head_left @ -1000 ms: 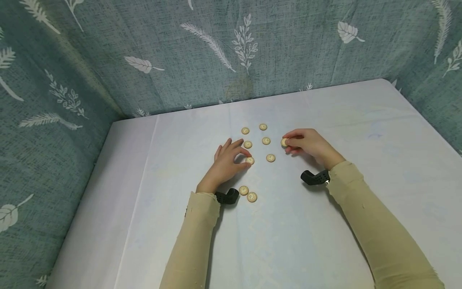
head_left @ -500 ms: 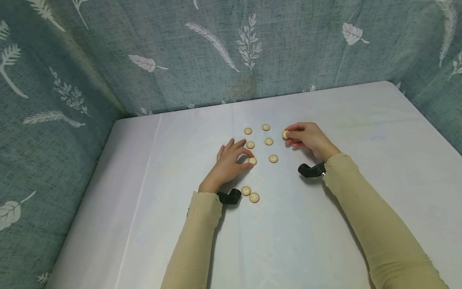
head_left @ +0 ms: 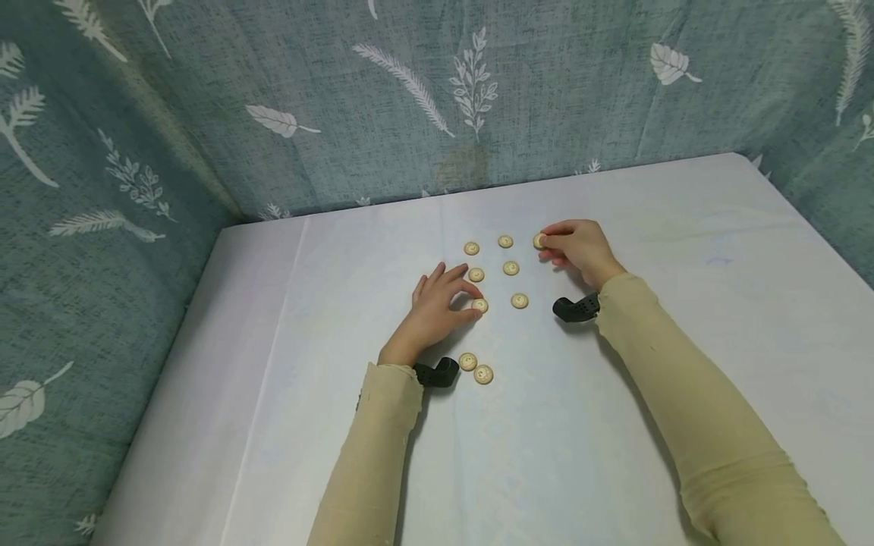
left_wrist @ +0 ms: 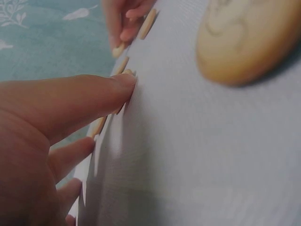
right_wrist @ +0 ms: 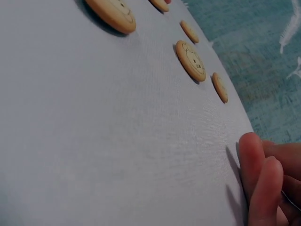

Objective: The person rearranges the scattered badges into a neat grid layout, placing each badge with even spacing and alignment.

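My left hand [head_left: 437, 311] pinches a round, biscuit-like disc [head_left: 481, 305] between thumb and forefinger, low over the white table, its other fingers spread. To the right and farther back, my right hand [head_left: 580, 246] holds another such disc [head_left: 538, 241] by thumb and fingertips. Discs lie between the hands in two columns: a far-left disc [head_left: 472, 248], a far-middle disc [head_left: 505, 241], and a near-middle disc [head_left: 520, 301] among them. Line drawings mark the pale tops, as on one disc [right_wrist: 190, 61] in the right wrist view. There, the right hand's own disc is hidden.
Two more discs lie close together nearer me, a left one [head_left: 467, 362] and a right one [head_left: 483, 374], beside the black wrist camera [head_left: 440, 373]. A green leaf-patterned curtain [head_left: 382, 144] hangs along the far and side edges of the white-covered table [head_left: 546, 455].
My right hand has moved away from me, carrying its disc level with the farthest row. The left hand keeps its pinch in the same place. The head view has shifted slightly.
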Motion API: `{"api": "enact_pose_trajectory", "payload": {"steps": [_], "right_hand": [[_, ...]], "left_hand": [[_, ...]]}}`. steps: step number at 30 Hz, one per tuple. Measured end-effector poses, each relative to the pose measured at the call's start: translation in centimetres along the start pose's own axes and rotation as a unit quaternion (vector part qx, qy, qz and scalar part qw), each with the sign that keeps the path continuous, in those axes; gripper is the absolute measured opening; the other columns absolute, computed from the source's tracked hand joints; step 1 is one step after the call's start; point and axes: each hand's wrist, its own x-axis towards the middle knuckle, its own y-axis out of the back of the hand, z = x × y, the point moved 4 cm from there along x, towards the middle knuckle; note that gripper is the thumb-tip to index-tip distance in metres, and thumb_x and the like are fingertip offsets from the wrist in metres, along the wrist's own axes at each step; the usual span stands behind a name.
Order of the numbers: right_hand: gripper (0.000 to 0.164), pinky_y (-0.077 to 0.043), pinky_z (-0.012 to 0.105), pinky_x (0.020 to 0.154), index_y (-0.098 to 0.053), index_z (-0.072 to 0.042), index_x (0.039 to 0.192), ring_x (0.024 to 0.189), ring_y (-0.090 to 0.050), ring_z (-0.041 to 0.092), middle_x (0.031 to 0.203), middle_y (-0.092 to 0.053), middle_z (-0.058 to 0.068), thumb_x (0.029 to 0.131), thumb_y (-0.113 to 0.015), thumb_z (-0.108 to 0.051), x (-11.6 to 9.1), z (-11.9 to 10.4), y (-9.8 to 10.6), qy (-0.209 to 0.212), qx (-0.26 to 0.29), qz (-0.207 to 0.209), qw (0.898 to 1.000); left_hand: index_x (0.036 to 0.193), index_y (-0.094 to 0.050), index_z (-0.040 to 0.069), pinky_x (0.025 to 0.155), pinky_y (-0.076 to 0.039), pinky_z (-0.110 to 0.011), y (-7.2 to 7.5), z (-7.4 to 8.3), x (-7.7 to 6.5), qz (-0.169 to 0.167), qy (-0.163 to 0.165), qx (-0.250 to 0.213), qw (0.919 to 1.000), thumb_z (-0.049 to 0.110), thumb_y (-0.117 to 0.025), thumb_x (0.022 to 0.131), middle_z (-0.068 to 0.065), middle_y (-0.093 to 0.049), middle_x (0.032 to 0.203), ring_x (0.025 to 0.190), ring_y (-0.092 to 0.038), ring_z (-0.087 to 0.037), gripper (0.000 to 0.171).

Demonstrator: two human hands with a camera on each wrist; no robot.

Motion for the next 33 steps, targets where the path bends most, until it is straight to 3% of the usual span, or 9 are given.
{"api": "enact_pose_trajectory", "payload": {"steps": [16, 33], "right_hand": [[0.023, -0.046, 0.02, 0.048, -0.061, -0.003, 0.103, 0.059, -0.061, 0.01, 0.09, -0.063, 0.01, 0.084, -0.062, -0.016, 1.0, -0.7, -0.5, 0.02, -0.081, 0.03, 0.996], [0.016, -0.047, 0.021, 0.046, -0.062, -0.003, 0.097, 0.048, -0.055, 0.009, 0.064, -0.06, 0.005, 0.083, -0.061, -0.012, 1.4, -1.3, -0.8, 0.016, -0.134, 0.051, 0.99]], "left_hand": [[0.096, -0.06, 0.027, 0.105, 0.004, -0.043, 0.0, 0.2, -0.2, -0.005, -0.003, -0.003, 1.0, 0.033, -0.066, 0.079, 0.002, -0.027, 0.144, 0.135, -0.003, -0.021, 0.018], [0.095, -0.06, 0.027, 0.105, 0.005, -0.043, 0.2, 0.1, -0.2, -0.002, -0.006, -0.005, 1.0, 0.033, -0.066, 0.08, 0.002, -0.027, 0.144, 0.135, -0.003, -0.021, 0.017]]}}
